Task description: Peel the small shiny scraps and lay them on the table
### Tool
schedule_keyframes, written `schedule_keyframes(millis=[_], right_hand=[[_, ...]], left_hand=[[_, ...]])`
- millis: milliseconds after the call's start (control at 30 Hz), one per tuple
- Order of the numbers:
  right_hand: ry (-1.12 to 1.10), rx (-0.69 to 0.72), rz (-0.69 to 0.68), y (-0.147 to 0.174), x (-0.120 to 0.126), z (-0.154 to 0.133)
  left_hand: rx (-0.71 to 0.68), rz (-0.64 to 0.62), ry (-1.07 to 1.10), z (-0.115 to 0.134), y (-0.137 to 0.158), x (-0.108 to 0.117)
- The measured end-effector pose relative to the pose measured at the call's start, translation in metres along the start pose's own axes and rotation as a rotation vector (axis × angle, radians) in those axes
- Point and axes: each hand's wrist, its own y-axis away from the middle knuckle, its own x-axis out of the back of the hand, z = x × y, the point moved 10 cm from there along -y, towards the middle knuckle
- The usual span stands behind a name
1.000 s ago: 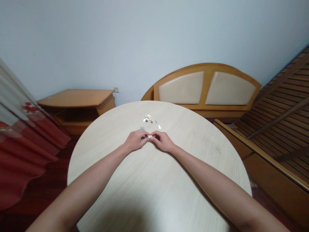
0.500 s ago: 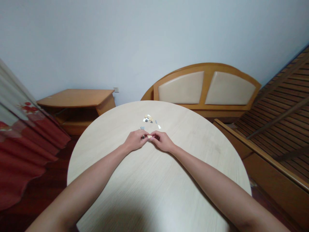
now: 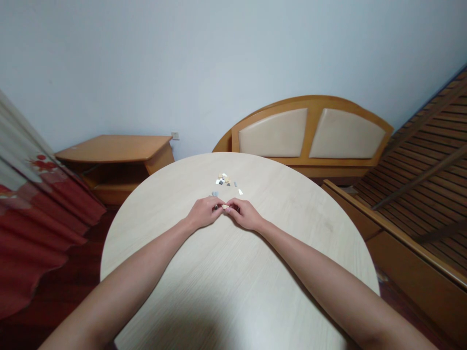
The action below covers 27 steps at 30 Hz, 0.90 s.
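Over the middle of the round table (image 3: 277, 272), my left hand (image 3: 206, 212) and my right hand (image 3: 244, 214) meet at their fingertips. Between them they pinch a small tan piece (image 3: 225, 207), like a toy building brick; its exact shape is partly covered by the fingers. Just beyond my left hand lies a small grey piece (image 3: 215, 193). A narrow white piece (image 3: 240, 192) rests past my right fingers. Farther back is a loose cluster of small tan, white and black pieces (image 3: 226, 180), with a thin grey piece (image 3: 235, 184) at its right.
A wooden cabinet (image 3: 120, 146) stands behind the table on the left, beside a red and white curtain (image 3: 40, 223). Behind on the right are a bed headboard (image 3: 273, 132) with padded panels and a slatted wooden frame (image 3: 423, 165). A wooden rail (image 3: 394, 231) runs along the right.
The tan piece has tilted slightly between the fingertips. Both hands stay in nearly the same place, and the pieces on the table lie as before.
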Motion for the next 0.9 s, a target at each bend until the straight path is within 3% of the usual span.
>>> schedule_keyframes(millis=[900], right_hand=[[0.011, 0.006, 0.0, 0.0, -0.001, -0.0007]], left_hand=[[0.012, -0.039, 0.008, -0.0027, 0.0001, -0.0048]])
